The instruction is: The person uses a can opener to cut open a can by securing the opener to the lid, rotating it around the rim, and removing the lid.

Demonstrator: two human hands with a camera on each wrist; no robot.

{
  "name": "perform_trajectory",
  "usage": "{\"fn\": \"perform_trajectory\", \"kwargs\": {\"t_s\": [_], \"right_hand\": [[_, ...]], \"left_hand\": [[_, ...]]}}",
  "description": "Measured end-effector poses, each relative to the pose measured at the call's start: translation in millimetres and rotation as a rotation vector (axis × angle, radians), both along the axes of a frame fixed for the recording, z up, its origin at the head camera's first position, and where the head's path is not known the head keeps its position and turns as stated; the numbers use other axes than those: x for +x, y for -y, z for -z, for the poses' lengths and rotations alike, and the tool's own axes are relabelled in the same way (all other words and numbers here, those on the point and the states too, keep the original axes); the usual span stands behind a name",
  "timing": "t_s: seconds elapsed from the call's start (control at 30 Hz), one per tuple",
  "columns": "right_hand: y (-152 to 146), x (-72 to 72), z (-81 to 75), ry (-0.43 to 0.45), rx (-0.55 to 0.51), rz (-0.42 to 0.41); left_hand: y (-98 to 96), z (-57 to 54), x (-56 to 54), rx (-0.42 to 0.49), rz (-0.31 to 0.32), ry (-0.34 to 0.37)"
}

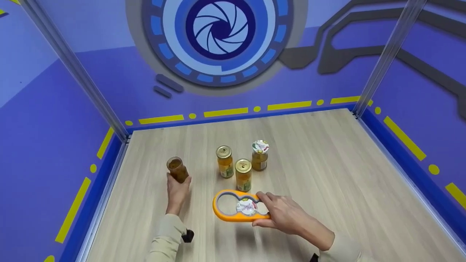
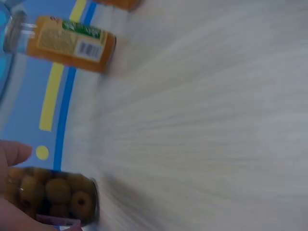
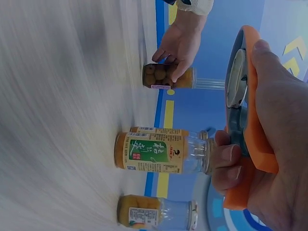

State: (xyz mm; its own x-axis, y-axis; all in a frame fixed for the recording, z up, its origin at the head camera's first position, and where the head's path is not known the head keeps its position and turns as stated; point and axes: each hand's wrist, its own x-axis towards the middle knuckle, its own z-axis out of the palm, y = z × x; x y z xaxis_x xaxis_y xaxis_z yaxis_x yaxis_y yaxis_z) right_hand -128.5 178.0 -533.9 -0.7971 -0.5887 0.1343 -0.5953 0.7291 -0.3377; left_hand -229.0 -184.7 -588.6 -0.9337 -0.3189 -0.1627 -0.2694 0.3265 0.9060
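My left hand [image 1: 177, 192] grips an open glass jar [image 1: 178, 171] from its near side. Round, brownish-green olives [image 2: 58, 191] fill the jar in the left wrist view, and no lid covers its mouth. My right hand [image 1: 285, 213] holds an orange jar opener [image 1: 236, 218] by one end, fingers on the far edge and thumb on the near edge. Inside the opener's middle opening sits a white printed lid [image 1: 247, 206]. In the right wrist view the lid [image 3: 237, 79] stands edge-on within the opener's grey lining. The opener is held up above the table.
Two gold-lidded jars [image 1: 225, 162] [image 1: 243, 178] with orange contents stand between the hands, beyond the opener. Right of them is a jar with a white printed lid [image 1: 260, 146]. A wood-grain table [image 1: 327, 156] lies beneath, bounded by blue-purple walls [image 1: 233, 98] at the back and sides.
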Motion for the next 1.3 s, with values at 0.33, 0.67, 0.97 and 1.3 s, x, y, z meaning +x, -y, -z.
{"fn": "perform_trajectory", "kwargs": {"t_s": [0.33, 0.67, 0.97, 1.3], "right_hand": [[5.7, -0.5, -0.1, -0.059, -0.012, -0.025], [13.8, -1.2, -6.1, 0.004, -0.027, -0.029], [19.4, -1.4, -9.4, 0.001, -0.048, -0.048], [20.3, 2.2, -7.5, -0.03, -0.052, -0.098]], "left_hand": [[-28.6, -12.3, 45.0, 0.089, 0.083, 0.066], [-61.0, -22.4, 81.8, 0.374, 0.318, 0.06], [-79.6, -39.0, 102.3, 0.894, 0.439, 0.223], [-94.1, -39.9, 112.3, 1.058, 0.643, 0.263]]}}
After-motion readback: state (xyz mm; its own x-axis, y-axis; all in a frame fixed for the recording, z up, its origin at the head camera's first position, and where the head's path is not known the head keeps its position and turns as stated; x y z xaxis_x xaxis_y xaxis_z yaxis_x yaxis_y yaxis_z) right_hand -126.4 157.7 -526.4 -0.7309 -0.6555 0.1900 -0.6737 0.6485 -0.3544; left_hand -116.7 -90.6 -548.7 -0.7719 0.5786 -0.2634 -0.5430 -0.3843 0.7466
